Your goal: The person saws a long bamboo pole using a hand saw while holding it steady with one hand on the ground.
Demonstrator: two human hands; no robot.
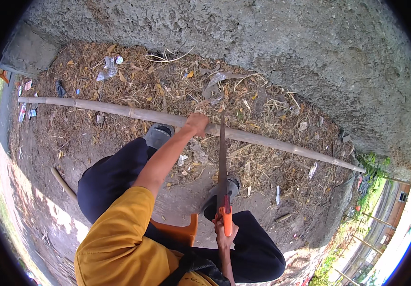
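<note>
A long pale bamboo pole [262, 140] lies across in front of me, from the far left to the right. My left hand [197, 124] is closed around it near the middle. My right hand [226, 233] grips the orange handle of a hand saw [222, 162], low between my knees. The long, dark blade points away from me, and its far end crosses the pole just right of my left hand. I cannot tell whether the teeth have cut into the bamboo.
A rough grey wall [281, 38] rises beyond the littered ground. Dry leaves, straw and a clear plastic cup [107, 69] lie before it. Under me is an orange plastic stool [186, 229]. My left boot [158, 135] is by the pole, and a short stick [63, 183] lies at left.
</note>
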